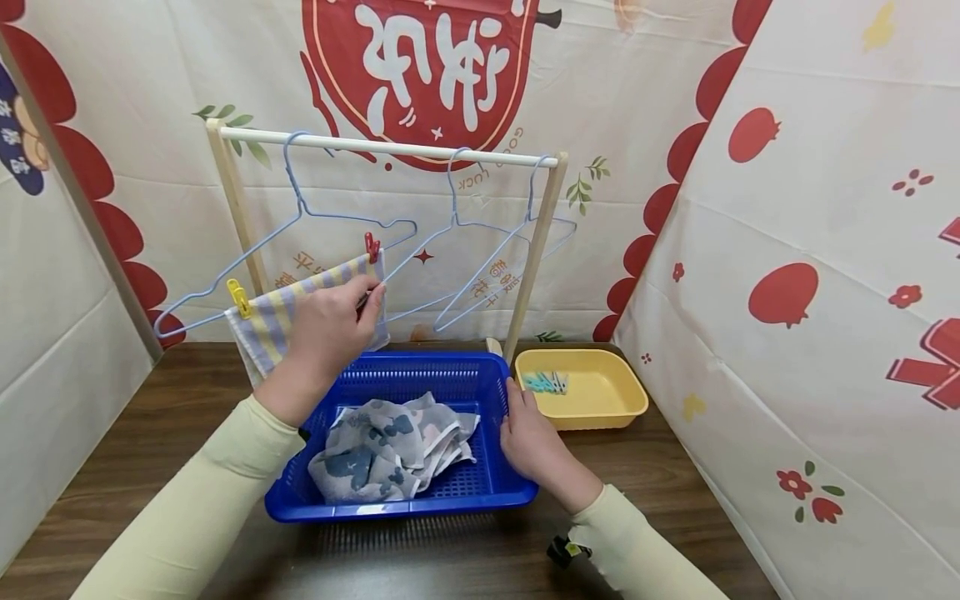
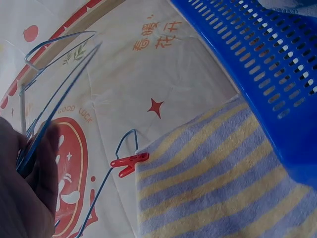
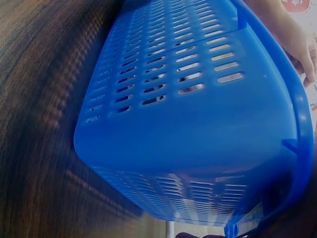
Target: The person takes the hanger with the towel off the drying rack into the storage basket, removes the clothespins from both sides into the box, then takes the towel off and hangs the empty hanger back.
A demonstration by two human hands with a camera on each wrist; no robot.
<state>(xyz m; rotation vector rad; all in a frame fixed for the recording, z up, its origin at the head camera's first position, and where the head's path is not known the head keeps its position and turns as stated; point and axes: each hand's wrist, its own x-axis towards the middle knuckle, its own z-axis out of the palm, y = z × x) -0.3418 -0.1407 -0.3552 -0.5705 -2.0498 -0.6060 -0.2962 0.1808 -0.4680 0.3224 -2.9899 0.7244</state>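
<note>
My left hand (image 1: 330, 329) pinches the lower left corner of the middle blue wire hanger (image 1: 454, 200), just in front of a hung towel. In the left wrist view the hand (image 2: 32, 183) is at the left edge with the blue wire between thumb and fingers. That striped yellow and lilac towel (image 2: 208, 173) hangs from the left hanger (image 1: 225, 275) by a yellow clothespin (image 1: 238, 297) and a red clothespin (image 2: 130, 163). My right hand (image 1: 536, 442) grips the right rim of a blue plastic basket (image 1: 495, 492). Crumpled grey patterned cloth (image 1: 390, 446) lies inside it.
A wooden rack with a white rod (image 1: 360, 145) stands behind the basket, a third blue hanger (image 1: 480, 287) at its right end. Right of the basket, a yellow tray (image 1: 600, 400) holds several teal clothespins (image 1: 546, 382). Printed cloth walls (image 1: 787, 208) enclose the wooden table (image 1: 150, 467).
</note>
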